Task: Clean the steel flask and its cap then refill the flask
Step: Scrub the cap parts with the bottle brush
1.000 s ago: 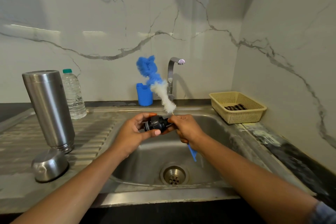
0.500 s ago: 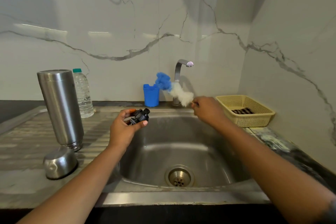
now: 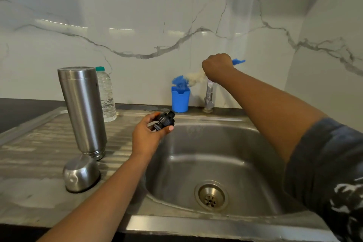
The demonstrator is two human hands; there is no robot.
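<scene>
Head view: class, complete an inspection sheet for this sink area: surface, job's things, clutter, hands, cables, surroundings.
Surface: streaked steel drainboard beside the sink.
Job's things: steel flask stands on it; steel cup mouth-down before it.
Clutter: water bottle behind the flask; blue holder by the tap.
Hands: left hand grips the black stopper; right hand grips the brush, its blue tip at the holder.
Cables: nothing seen.
Surroundings: veined marble wall.
</scene>
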